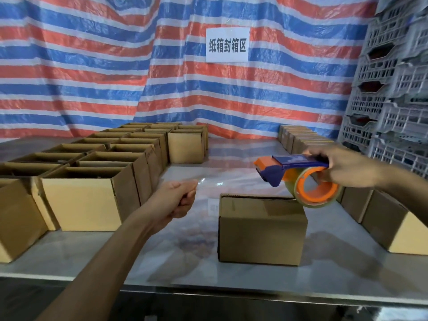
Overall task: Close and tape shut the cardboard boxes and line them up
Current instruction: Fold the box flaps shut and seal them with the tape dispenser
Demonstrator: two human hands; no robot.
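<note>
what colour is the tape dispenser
The tape dispenser is blue with an orange nose and orange hub, head view.

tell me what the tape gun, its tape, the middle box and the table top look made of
Tape gun: hard plastic, glossy blue and orange moulded body.
Tape: clear, faintly yellow shiny film.
Middle box: corrugated cardboard, matte brown, creased flaps.
Table top: probably polished stone or laminate; pale, veined, mirrors the striped tarp.

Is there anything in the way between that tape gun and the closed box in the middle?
Nothing visible. The right hand holds the tape dispenser just above the far right corner of the closed box, whose top is bare. The left hand pinches the tape strip off to the left.
</note>
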